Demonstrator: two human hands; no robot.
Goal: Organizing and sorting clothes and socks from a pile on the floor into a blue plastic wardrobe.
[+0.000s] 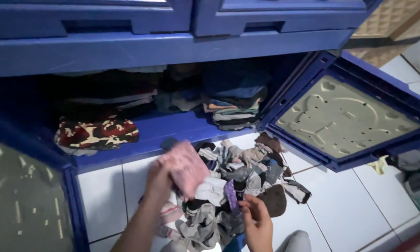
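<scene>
Left hand (pixel 159 179) closed its grip on a pink cloth (pixel 185 168), right hand (pixel 254 215) pinched a purple sock (pixel 231 196), sock pile (pixel 238 186) lay on floor tiles (pixel 340 205)

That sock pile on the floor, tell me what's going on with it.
A person is sorting through a heap of socks on the white tiled floor in front of an open blue cabinet. The left hand lifts a pink sock off the pile; the right hand pinches a purple one lower down. Folded clothes sit stacked on the cabinet's bottom shelf, and both doors hang open.
</scene>
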